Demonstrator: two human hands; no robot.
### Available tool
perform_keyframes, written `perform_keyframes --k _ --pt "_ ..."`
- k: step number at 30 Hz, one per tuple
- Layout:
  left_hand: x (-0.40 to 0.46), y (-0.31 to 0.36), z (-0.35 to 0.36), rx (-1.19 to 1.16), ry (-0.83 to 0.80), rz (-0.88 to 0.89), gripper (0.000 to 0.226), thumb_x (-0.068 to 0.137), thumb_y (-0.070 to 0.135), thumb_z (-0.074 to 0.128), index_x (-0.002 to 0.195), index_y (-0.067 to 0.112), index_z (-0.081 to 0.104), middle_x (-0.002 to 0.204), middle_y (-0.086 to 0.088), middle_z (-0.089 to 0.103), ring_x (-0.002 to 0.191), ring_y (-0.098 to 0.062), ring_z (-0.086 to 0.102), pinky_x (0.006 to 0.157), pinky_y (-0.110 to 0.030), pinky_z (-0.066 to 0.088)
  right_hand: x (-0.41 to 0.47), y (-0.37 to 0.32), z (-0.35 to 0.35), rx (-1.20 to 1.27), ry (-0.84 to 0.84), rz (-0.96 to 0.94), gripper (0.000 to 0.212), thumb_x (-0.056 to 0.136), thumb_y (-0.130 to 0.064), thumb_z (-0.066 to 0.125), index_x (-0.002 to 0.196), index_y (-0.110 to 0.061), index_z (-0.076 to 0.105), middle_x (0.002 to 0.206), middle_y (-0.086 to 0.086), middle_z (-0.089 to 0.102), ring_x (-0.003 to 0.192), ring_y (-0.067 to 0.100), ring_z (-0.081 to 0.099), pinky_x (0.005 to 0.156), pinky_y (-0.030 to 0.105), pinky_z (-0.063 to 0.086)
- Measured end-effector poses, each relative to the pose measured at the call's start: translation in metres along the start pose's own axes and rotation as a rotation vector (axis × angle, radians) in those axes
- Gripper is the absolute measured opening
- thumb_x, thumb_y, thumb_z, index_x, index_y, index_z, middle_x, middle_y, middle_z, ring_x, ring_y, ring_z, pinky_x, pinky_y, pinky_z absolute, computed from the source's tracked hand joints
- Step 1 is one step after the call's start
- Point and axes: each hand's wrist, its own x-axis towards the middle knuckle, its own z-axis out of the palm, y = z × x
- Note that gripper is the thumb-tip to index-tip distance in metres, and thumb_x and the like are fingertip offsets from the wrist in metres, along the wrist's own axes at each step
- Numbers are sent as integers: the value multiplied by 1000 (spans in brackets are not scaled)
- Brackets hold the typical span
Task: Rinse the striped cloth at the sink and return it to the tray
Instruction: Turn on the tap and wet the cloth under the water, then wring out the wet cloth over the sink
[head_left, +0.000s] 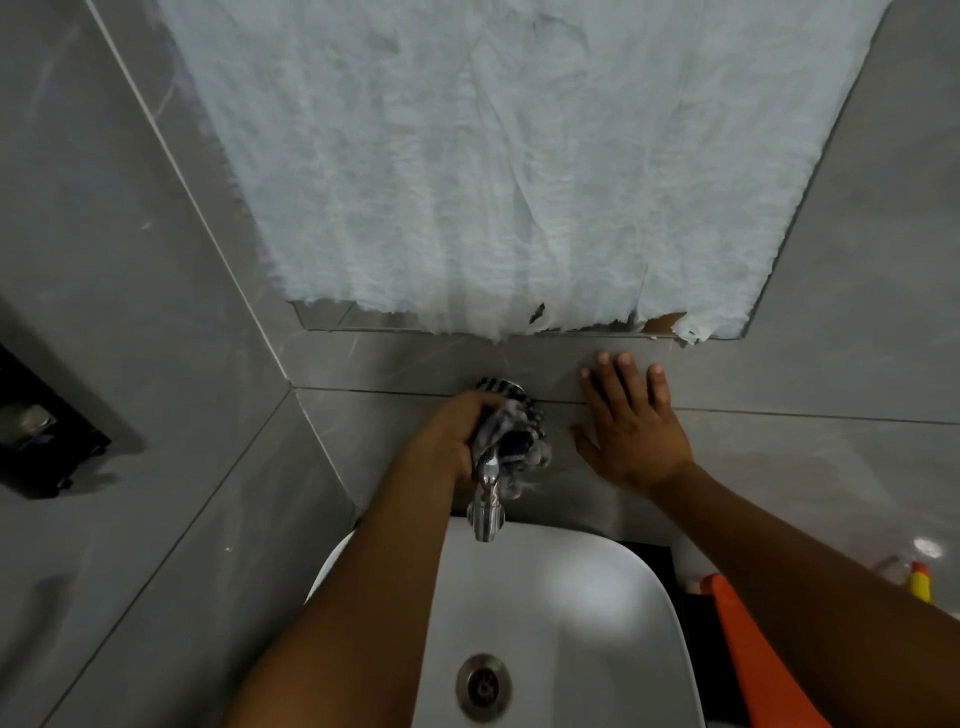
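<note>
The left hand (457, 431) is clamped on the bunched blue-and-white striped cloth (511, 426) at the chrome wall tap (488, 499) above the white ceramic sink (597, 623); the right hand (631, 426) lies splayed flat on the grey tiled wall (805, 467). No water shows, so rinsing seems about to begin; next, the tap needs opening.

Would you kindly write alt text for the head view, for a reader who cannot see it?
A left hand clutches a bunched striped cloth against a chrome tap above a white sink, while the right hand rests flat, fingers spread, on the grey tiled wall. No water is visibly running.
</note>
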Motion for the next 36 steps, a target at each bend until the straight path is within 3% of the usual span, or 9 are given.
perform_keyframes --k 3,5,10,16,25,29,32,34,36 --pt "7 -2 17 764 361 259 40 84 26 63 115 2 64 109 -17 72 98 -32 69 79 -36 58 1 -2 -1 -6 -24 13 83 83 -51 53 151 -11 28 159 14 21 150 30 3 124 50 -12" --pt "3 -6 25 840 411 353 31 86 24 61 107 1 65 99 -13 72 94 -29 69 81 -33 58 0 -3 -3 -4 -39 22 83 84 -52 51 151 -10 28 159 14 20 152 30 -1 124 50 -13" --pt "-6 -12 -11 36 -96 56 19 86 19 69 93 4 77 78 -9 77 66 -22 73 58 -28 61 -1 -4 -8 13 -54 21 83 86 -51 49 152 -8 24 160 15 17 154 29 -9 124 50 -13" --pt "-22 -83 -36 -118 -172 237 50 78 23 74 122 3 63 104 -19 70 85 -28 71 64 -32 58 1 -3 -16 31 -108 12 86 85 -47 53 153 -7 19 161 16 14 153 31 -12 122 51 -15" --pt "-59 -125 -34 -320 -246 117 31 83 16 63 106 -3 62 80 -19 68 64 -25 67 56 -31 55 2 -17 -40 121 -183 76 94 77 -37 68 152 -2 23 161 25 26 149 41 10 121 56 -5" --pt "-69 -152 -30 -488 -212 78 28 78 18 62 94 -2 75 83 -18 74 73 -27 71 69 -35 61 -5 -51 -76 364 -401 321 81 83 -49 58 151 -12 32 165 20 16 153 38 13 121 55 20" --pt "-82 -160 -25 -630 -414 115 40 79 21 66 110 -6 67 98 -20 74 94 -34 71 85 -41 58 -16 -88 -115 1057 -774 887 83 81 -80 40 121 -11 61 125 17 60 121 32 57 100 40 49" --pt "-85 -164 -26 -682 -433 130 45 92 27 44 112 -4 68 111 -21 70 109 -38 66 96 -45 54 -30 -104 -135 1545 -1059 1302 76 83 -73 51 120 -9 69 114 11 72 112 31 67 101 44 52" --pt "-79 -172 -30 -643 -336 111 51 89 37 45 116 -1 67 116 -22 64 112 -40 61 101 -51 48 -48 -109 -143 1732 -1140 1339 52 86 -56 64 116 -16 74 113 12 77 109 32 71 100 51 54"
